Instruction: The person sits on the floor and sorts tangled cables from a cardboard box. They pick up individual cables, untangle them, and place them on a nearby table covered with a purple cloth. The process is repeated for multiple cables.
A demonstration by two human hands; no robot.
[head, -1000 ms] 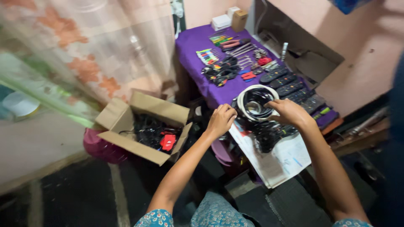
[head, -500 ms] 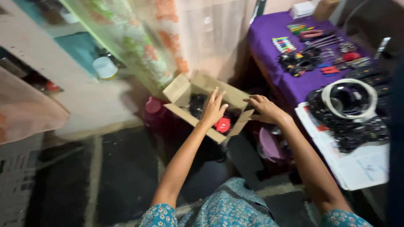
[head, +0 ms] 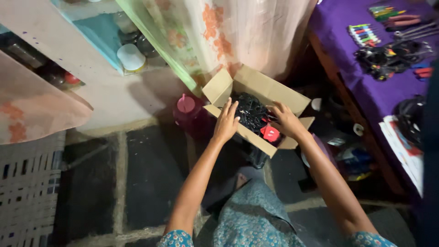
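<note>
On the dark floor, both open hands, left hand (head: 226, 123) and right hand (head: 284, 120), reach into the brown cardboard box (head: 256, 87).

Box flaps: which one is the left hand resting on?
The near-left flap, the short edge beside the pink container. The left hand lies across it, fingers into the box; the right hand is over the black cables instead.

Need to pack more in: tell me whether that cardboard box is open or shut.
Open. The cardboard box has its flaps spread outward, black cables showing inside.
</note>
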